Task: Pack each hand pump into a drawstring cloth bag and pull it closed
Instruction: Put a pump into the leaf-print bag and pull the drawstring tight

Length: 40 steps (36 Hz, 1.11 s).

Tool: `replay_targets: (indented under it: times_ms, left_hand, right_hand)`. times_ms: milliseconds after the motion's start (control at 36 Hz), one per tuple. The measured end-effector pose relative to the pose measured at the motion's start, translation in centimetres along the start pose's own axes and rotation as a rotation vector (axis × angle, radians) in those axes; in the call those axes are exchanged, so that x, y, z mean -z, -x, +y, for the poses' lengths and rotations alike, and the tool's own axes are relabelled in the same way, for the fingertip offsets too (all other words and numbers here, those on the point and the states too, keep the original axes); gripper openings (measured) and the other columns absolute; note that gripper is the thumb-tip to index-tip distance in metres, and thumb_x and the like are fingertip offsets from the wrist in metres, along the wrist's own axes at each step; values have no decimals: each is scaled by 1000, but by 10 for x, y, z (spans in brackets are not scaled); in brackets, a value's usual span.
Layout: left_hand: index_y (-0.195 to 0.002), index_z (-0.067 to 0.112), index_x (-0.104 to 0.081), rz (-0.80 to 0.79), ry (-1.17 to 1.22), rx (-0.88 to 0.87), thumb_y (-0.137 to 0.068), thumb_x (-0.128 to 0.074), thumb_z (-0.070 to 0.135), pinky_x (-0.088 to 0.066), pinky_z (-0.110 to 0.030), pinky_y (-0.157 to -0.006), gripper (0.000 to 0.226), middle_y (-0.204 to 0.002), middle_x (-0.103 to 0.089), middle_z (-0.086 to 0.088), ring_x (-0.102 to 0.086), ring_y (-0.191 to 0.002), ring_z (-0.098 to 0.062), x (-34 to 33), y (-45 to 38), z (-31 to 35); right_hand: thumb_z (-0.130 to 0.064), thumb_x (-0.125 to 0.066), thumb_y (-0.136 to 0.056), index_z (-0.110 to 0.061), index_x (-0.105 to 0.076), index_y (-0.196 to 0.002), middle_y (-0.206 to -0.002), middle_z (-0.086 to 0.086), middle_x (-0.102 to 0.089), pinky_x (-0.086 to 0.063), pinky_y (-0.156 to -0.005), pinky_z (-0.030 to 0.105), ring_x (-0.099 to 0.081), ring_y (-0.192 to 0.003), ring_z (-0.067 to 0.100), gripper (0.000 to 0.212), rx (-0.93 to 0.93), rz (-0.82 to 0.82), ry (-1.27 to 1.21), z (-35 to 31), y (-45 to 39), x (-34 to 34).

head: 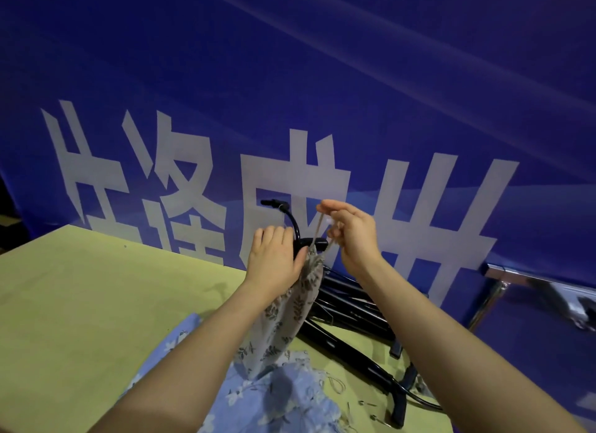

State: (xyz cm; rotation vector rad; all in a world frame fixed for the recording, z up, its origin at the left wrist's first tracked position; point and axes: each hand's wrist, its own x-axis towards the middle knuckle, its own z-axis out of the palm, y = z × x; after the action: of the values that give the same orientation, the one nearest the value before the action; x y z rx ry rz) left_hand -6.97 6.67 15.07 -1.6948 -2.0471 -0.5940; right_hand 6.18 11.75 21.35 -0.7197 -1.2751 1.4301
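Observation:
A beige cloth bag [290, 307] with a leaf print stands upright above the table, a black hand pump inside it. The pump's handle [317, 242] and its curved black hose [288, 215] stick out of the gathered bag mouth. My left hand [274, 260] grips the bag's neck just below the handle. My right hand [350, 232] is raised to the right of the mouth and pinches the pale drawstring [324, 231], which runs taut from my fingers down to the bag.
Several more black hand pumps [351, 307] lie piled on the yellow-green table [80, 303] behind and right of the bag. Blue floral cloth bags [283, 397] lie at the near edge. A blue banner [322, 78] with white characters hangs behind. A metal frame [503, 281] stands at the right.

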Motion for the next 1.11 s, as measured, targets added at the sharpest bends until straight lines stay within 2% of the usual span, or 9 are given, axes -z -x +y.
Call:
replay_targets:
  times_ms: [111,250,333,500,639,778,917,1000,1111]
  left_hand:
    - [-137,8,-33,-17,110,24,-93,-35,56,-25,-38,-108,65,-133,-46,-10,-39,-125,-27,7,-1,2]
    - [-129,25,-45,-132,333,-52,-93,-42,53,-9,-41,-115,46,-156,-18,4,-9,-145,-16,11,-11,4]
    - [-115,31,-56,-163,437,-55,-92,-45,51,-8,-38,-111,32,-151,-32,9,-10,-143,-11,17,-20,7]
    - [-103,25,-56,-178,434,51,-88,-42,63,-12,-37,-107,43,-131,-51,4,-19,-140,-17,14,-25,19]
    - [-95,20,-55,-34,462,65,-95,-44,44,-24,-32,-95,26,-106,-59,0,-48,-110,-24,14,-29,32]
    - [-111,14,-61,-75,508,70,-95,-47,38,-35,-33,-90,31,-119,-60,-3,-40,-116,-29,22,-37,43]
    - [-98,11,-64,1,458,-24,-96,-47,33,-37,-33,-91,28,-109,-64,-4,-50,-108,-29,23,-37,58]
    - [-91,9,-65,73,353,-91,-92,-54,26,-42,-34,-88,20,-93,-68,-6,-61,-90,-29,23,-40,69]
    - [-64,13,-64,85,226,-137,-65,-79,21,-52,-29,-63,17,-59,-63,-2,-59,-48,-23,25,-49,88]
  right_hand:
    - [13,-44,-85,-8,-68,-93,-85,5,-70,-39,-51,16,-47,-53,5,33,55,-85,95,-6,2,-4]
    - [19,-40,-83,-7,-64,-87,-80,8,-66,-44,-55,9,-61,-63,-2,35,157,-200,214,-21,1,-13]
    - [19,-40,-83,-5,-63,-87,-81,8,-65,-44,-56,9,-63,-67,-1,33,220,-196,215,-29,-4,-15]
    - [17,-40,-86,-7,-63,-90,-90,12,-66,-44,-59,9,-60,-67,-4,34,303,-214,225,-44,-9,-17]
    - [15,-39,-88,-14,-64,-89,-89,7,-68,-42,-59,10,-59,-67,-5,38,334,-177,198,-54,-7,-15]
    - [17,-37,-87,-15,-63,-93,-87,6,-66,-44,-58,21,-57,-62,-1,42,368,-99,127,-68,-7,-9]
    - [20,-35,-85,-12,-62,-93,-90,8,-64,-44,-56,20,-58,-64,-1,43,405,-12,94,-84,-3,1]
    - [21,-35,-84,-10,-62,-93,-87,8,-64,-43,-54,16,-58,-62,0,42,430,18,72,-93,0,11]
    - [22,-35,-83,-14,-63,-89,-87,8,-64,-43,-54,18,-60,-67,3,45,469,51,63,-102,4,29]
